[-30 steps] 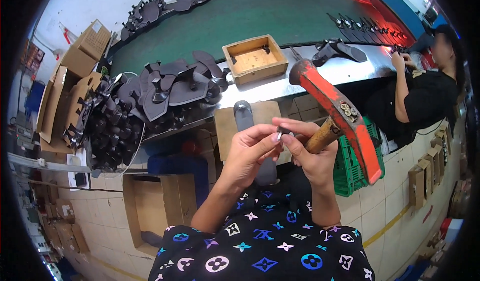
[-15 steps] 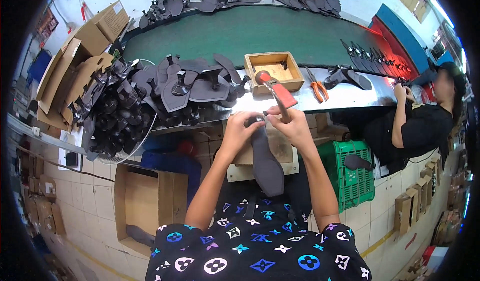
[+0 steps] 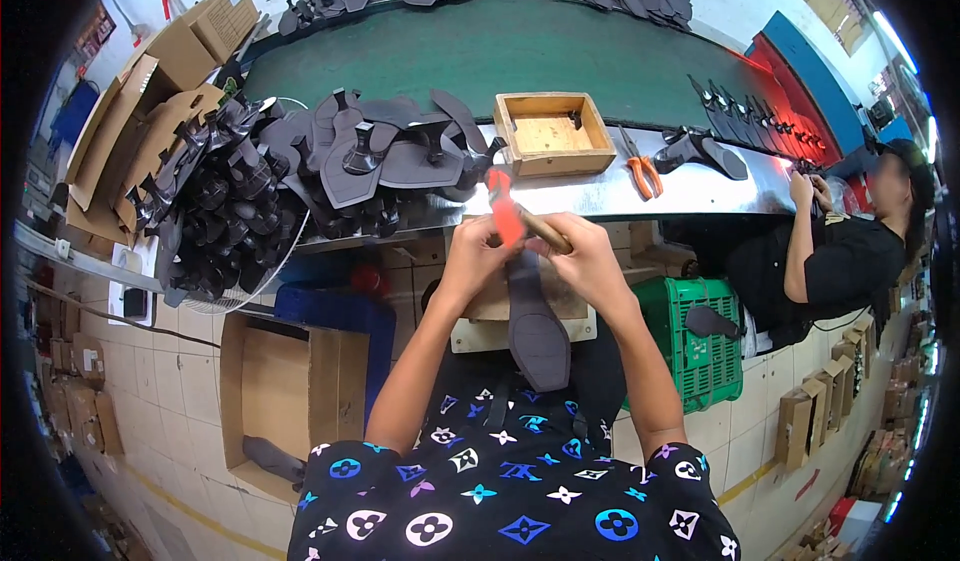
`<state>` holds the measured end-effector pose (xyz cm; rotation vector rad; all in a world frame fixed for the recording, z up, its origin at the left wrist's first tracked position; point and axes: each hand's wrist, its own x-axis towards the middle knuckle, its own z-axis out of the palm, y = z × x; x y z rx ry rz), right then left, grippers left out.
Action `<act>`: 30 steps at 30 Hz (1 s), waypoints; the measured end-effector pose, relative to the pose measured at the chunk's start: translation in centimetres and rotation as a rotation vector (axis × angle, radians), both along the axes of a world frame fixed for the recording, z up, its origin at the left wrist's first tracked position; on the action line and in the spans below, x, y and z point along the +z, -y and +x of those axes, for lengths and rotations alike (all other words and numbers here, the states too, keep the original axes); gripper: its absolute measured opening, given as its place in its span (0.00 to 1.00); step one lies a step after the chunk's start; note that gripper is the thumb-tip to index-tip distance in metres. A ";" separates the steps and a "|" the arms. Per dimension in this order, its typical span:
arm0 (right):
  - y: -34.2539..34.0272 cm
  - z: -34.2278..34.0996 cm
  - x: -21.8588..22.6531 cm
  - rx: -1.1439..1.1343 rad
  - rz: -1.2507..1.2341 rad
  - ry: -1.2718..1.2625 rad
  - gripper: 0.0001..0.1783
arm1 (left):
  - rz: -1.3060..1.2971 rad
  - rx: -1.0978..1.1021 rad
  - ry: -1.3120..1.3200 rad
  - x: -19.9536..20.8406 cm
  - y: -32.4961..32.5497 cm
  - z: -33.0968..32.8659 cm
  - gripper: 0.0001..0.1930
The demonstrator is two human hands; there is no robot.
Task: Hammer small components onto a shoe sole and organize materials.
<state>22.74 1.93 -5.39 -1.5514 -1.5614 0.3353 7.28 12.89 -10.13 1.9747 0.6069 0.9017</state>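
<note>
A dark grey shoe sole (image 3: 540, 339) lies lengthwise in front of me over a wooden block (image 3: 487, 306), its wide end toward my body. My left hand (image 3: 474, 265) is closed at the sole's far, narrow end, gripping it. The red hammer head partly covers those fingertips. In my right hand (image 3: 588, 263) is a hammer (image 3: 507, 217), held by its wooden handle with the head tilted up and to the left. The right fingertips come close to the left ones over the sole's far end. Whether a small part sits between them is hidden.
Heeled soles (image 3: 385, 161) pile up on the left of the metal bench. A wooden box (image 3: 555, 163), orange-handled pliers (image 3: 645, 176) and a green belt (image 3: 450, 56) lie beyond. A green crate (image 3: 690, 361) stands right, a cardboard box (image 3: 270, 381) left. A co-worker (image 3: 820, 251) sits at right.
The hammer head has swung left and down, now lying over my left fingertips. My hands remain close together at the sole's far end. The view has shifted slightly.
</note>
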 end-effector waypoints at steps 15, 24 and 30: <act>9.2 -5.1 9.9 -0.251 0.089 0.080 0.18 | -0.169 -0.184 -0.066 -1.7 -1.3 -1.1 0.34; 8.0 -4.2 4.4 -0.150 0.072 0.175 0.24 | 0.177 -0.093 -0.377 -1.1 -0.9 -1.3 0.48; 10.2 -4.3 5.3 -0.279 0.234 0.340 0.16 | 0.295 -0.146 -0.399 -0.3 -0.4 -1.5 0.36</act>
